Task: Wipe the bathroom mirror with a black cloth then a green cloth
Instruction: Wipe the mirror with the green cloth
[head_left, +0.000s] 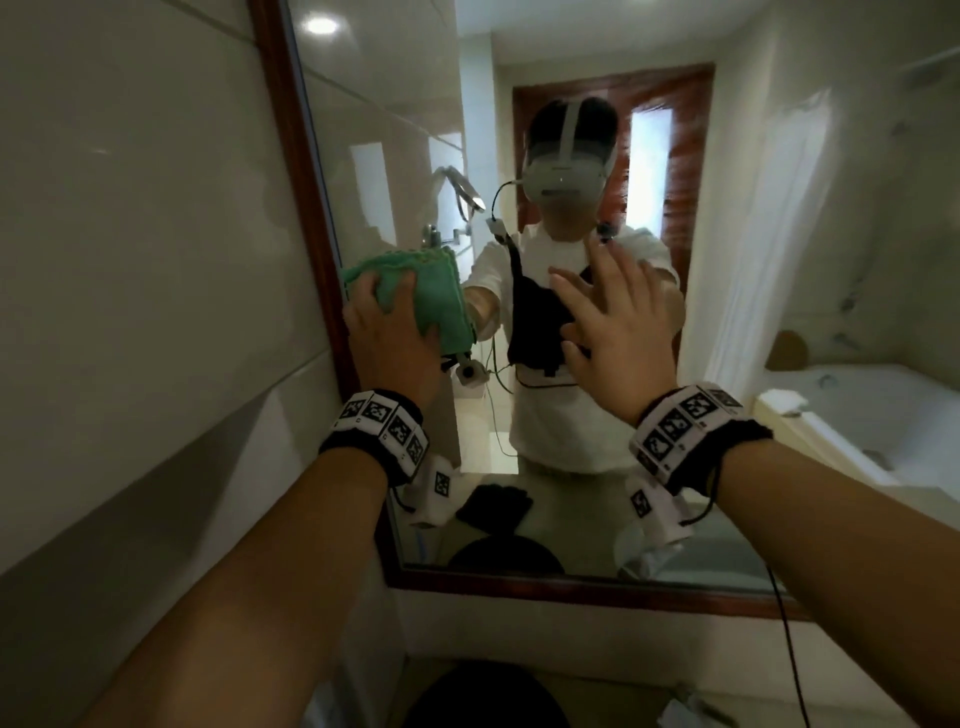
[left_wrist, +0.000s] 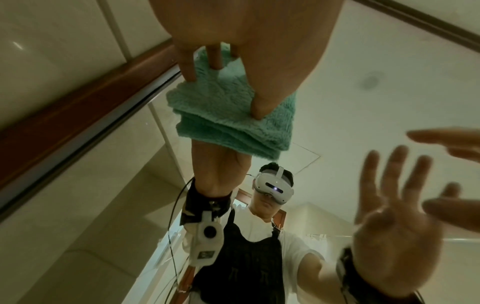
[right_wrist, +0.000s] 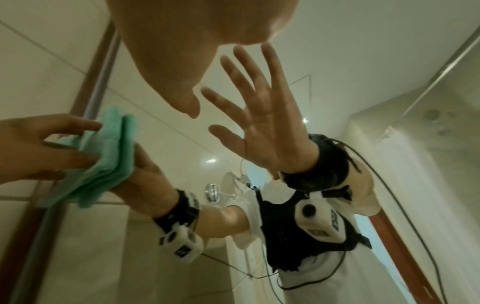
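The green cloth (head_left: 415, 296), folded into layers, lies flat against the mirror (head_left: 779, 234) glass just beside its left wooden frame (head_left: 298, 171). The left hand (head_left: 387, 338) presses it there, fingers (left_wrist: 188, 63) and thumb spread over the pile. The right hand (head_left: 621, 327) is wide, fingers straight and splayed, close to the glass near the mirror's middle, apart from the cloth. A black cloth (head_left: 493, 506) shows in the reflection low down, on the bench.

A: Surface?
B: Wall mirror (head_left: 753, 208), wood frame. My left hand (head_left: 389, 343) presses the folded green cloth (head_left: 441, 296) flat on the glass by the left frame.
A: Other hand?
B: My right hand (head_left: 618, 332) is spread at the glass; contact unclear.
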